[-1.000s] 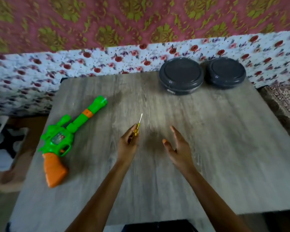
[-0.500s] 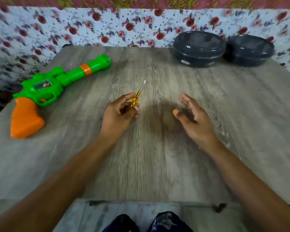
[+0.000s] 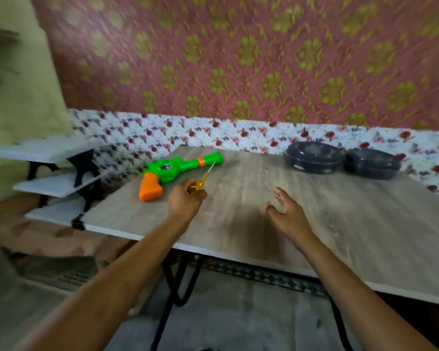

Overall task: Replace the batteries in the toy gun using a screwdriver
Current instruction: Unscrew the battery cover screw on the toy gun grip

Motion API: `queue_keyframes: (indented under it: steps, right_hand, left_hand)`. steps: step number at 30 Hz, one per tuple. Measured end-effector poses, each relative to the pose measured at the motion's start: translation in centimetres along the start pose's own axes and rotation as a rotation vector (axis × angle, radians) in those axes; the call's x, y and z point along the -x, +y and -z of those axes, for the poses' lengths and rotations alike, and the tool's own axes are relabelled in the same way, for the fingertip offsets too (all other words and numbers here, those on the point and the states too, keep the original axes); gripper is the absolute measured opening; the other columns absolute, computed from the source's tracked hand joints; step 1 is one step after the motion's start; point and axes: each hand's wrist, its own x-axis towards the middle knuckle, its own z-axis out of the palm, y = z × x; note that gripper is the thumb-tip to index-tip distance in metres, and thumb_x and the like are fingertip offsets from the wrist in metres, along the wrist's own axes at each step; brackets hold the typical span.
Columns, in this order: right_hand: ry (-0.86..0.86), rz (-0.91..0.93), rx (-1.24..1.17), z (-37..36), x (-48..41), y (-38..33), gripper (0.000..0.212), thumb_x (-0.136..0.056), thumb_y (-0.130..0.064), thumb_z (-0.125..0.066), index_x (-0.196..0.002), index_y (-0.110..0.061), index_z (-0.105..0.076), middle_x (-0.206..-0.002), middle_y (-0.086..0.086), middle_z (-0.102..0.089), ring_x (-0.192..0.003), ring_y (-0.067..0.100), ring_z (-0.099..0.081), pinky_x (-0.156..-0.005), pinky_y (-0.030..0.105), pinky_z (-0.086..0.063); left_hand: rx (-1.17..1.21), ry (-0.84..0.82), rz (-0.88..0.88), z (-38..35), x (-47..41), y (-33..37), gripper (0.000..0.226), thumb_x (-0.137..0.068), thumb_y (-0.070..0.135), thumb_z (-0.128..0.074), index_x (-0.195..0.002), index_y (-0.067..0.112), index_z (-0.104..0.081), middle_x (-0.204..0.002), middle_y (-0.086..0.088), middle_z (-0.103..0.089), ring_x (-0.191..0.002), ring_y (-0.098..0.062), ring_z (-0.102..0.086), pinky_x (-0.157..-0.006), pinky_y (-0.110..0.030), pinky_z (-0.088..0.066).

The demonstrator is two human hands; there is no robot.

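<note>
Head view, blurred: my left hand [image 3: 185,200] pinches the yellow-handled screwdriver [image 3: 203,179], its tip aimed at the toy gun [image 3: 174,171] lying near the table's [image 3: 365,224] far left corner. My right hand [image 3: 285,211] hovers open-fingered, holding nothing. I judge I'm only starting; next I need to steady the gun and find its battery-cover screw.

You face a pink-and-gold patterned wall [image 3: 238,59] above a floral band [image 3: 188,134]; white stepped shelves [image 3: 46,151] stand left of your wood-grain worktop [image 3: 365,236]
</note>
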Motion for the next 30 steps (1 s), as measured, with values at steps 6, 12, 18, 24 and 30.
queue_keyframes:
  steps: [6, 12, 18, 24, 30]
  right_hand:
    - [-0.099, 0.051, -0.072, -5.6, -1.9, -4.6, 0.058, -0.091, -0.02, -0.059, -0.143, -0.01, -0.035, -0.146, 0.008, -0.042, -0.134, 0.02, -0.04, -0.108, 0.029, -0.031]
    - [-0.175, 0.087, -0.012, -13.4, -6.7, -7.4, 0.058, -0.09, -0.021, -0.059, -0.142, -0.01, -0.036, -0.145, 0.011, -0.043, -0.133, 0.023, -0.041, -0.106, 0.026, -0.03]
    - [-0.272, 0.056, 0.155, -18.3, -11.5, -7.9, 0.067, -0.092, -0.034, -0.053, -0.148, -0.013, -0.024, -0.15, 0.013, -0.033, -0.138, 0.025, -0.031, -0.112, 0.031, -0.027]
    - [-0.303, 0.027, 0.141, -18.1, -13.2, -7.1, 0.068, -0.092, -0.035, -0.054, -0.149, -0.018, -0.021, -0.153, 0.01, -0.029, -0.14, 0.024, -0.029, -0.113, 0.031, -0.027]
    - [-0.253, 0.024, 0.107, -14.9, -11.8, -6.1, 0.067, -0.091, -0.033, -0.056, -0.148, -0.016, -0.024, -0.153, 0.009, -0.03, -0.14, 0.023, -0.029, -0.113, 0.031, -0.026]
  left_hand:
    - [-0.183, 0.099, -0.041, 6.0, -3.3, -0.4, 0.02, -0.091, 0.025, -0.056, -0.092, 0.01, -0.069, -0.088, -0.022, -0.069, -0.087, -0.036, -0.065, -0.07, -0.037, -0.049]
    - [-0.384, 0.045, -0.011, 8.8, -9.8, -3.5, 0.033, -0.089, 0.01, -0.054, -0.122, 0.01, -0.061, -0.114, -0.022, -0.065, -0.106, -0.035, -0.06, -0.081, -0.034, -0.044]
    - [-0.497, -0.122, 0.018, 7.9, -16.1, -7.2, 0.045, -0.094, 0.022, -0.052, -0.139, 0.021, -0.045, -0.13, -0.016, -0.055, -0.109, -0.031, -0.058, -0.086, -0.034, -0.047]
    - [-0.569, -0.175, 0.04, 6.0, -17.7, -8.8, 0.032, -0.097, 0.022, -0.046, -0.127, 0.015, -0.054, -0.11, -0.016, -0.064, -0.088, -0.027, -0.059, -0.074, -0.032, -0.046]
    - [-0.533, -0.196, -0.026, 4.0, -14.7, -8.0, 0.023, -0.095, 0.023, -0.05, -0.113, 0.013, -0.06, -0.097, -0.015, -0.066, -0.076, -0.021, -0.055, -0.062, -0.029, -0.04]
